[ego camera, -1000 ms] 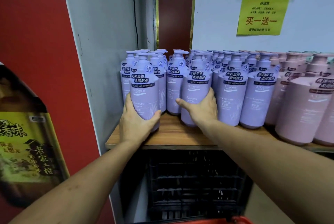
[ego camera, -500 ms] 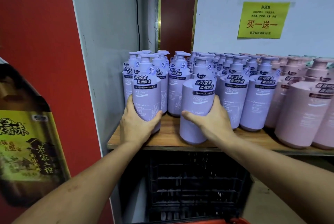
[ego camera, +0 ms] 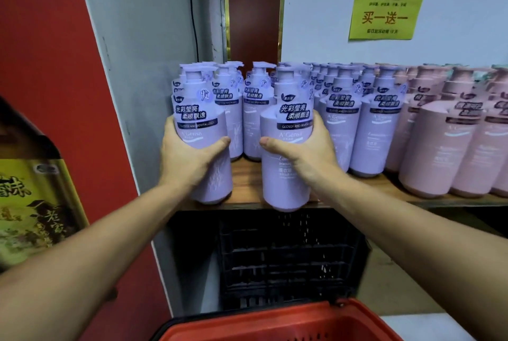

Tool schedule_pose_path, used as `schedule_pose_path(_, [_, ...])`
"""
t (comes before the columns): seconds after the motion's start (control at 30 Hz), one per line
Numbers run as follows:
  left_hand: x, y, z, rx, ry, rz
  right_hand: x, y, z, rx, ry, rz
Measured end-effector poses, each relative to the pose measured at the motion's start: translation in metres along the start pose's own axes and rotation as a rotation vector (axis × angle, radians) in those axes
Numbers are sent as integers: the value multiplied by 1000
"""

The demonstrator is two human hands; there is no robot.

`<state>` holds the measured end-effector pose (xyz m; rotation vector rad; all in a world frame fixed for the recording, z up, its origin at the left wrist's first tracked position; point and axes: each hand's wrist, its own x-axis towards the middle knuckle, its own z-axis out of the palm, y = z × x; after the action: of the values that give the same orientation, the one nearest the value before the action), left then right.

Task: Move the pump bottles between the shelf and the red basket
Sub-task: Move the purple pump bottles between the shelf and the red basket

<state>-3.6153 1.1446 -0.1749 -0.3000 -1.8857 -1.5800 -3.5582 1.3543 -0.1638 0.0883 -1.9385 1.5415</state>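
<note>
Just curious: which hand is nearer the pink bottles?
Right. The right hand, holding a purple pump bottle, is left of the pink pump bottles; the left hand is farther left.

The left hand (ego camera: 189, 159) holds the left purple bottle (ego camera: 198, 111) and the right hand (ego camera: 305, 153) holds the right purple bottle (ego camera: 286, 186), both upright at the front edge of the wooden shelf (ego camera: 247, 184). More purple bottles (ego camera: 380, 126) stand in rows behind them, with pink bottles (ego camera: 439, 153) off to the right. The red basket (ego camera: 275, 325) is low down in front, below the shelf.
</note>
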Motion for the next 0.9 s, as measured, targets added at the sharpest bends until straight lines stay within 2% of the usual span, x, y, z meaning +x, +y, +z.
schedule_pose_path(0.17, [-62,33,-26,13,-49,72,-51,-19,-3,16,-54,-17])
schedule_pose_path(0.37, [-131,42,-52,35,-82,-37,-114,-18,-14,21,-70,91])
schedule_pose_path(0.57, [-205,17,-77,181,-248,-241,-186,16,-28,-28,-83,332])
schedule_pose_path(0.67, [-237,3,-85,250,-308,-380,-220,37,-28,-102,-122,393])
schedule_pose_path(0.77, [-266,-12,-96,368,-372,-483,-251,54,-29,-152,-172,468])
schedule_pose_path(0.9, [-307,-32,-109,575,-555,-581,-286,73,-32,-287,-288,609])
